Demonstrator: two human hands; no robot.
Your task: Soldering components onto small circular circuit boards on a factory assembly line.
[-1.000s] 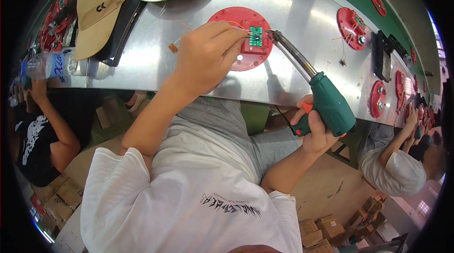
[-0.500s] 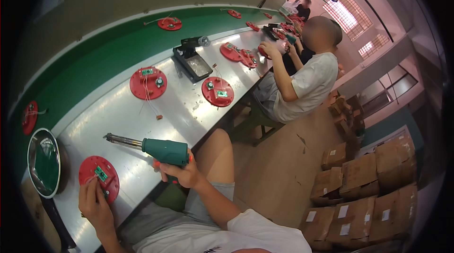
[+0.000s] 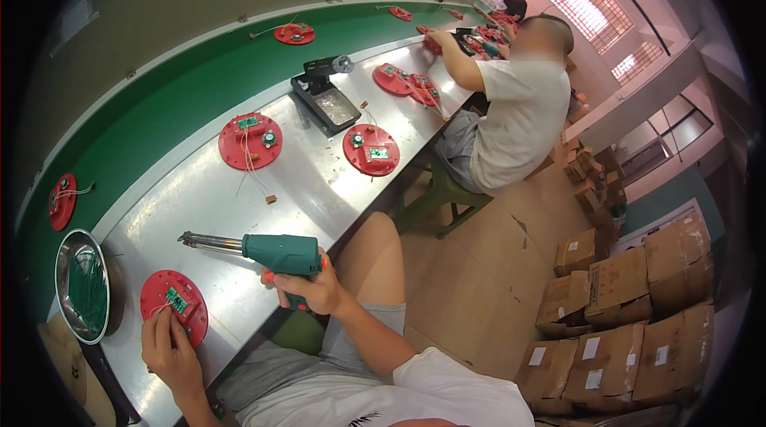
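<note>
My right hand (image 3: pixel 321 287) is wrapped round the grip of a green soldering gun (image 3: pixel 279 254), its long metal tip pointing left over the bench. Beneath that tip and to its left, a round red plastic disc (image 3: pixel 191 317) lies near the bench's front edge. A small green circuit board (image 3: pixel 177 299) is mounted on it. My left hand (image 3: pixel 171 355) reaches over the disc's lower left side, fingertips pinched on thin white wires (image 3: pixel 162 306) beside the board. The fingers partly cover the wire ends. A gap separates the soldering gun's tip from the board.
A metal bowl (image 3: pixel 83 286) with green contents stands at the left. Red discs with boards and wires (image 3: pixel 250 141) lie along the metal bench and green ledge. A black soldering stand (image 3: pixel 325 100) sits further back. A co-worker (image 3: pixel 523 108) sits to the right; cardboard boxes (image 3: pixel 610 291) are stacked behind.
The co-worker has leaned and reached further along the bench, away from me. My view has shifted slightly; my hands keep nearly the same positions on the soldering gun and at the disc.
</note>
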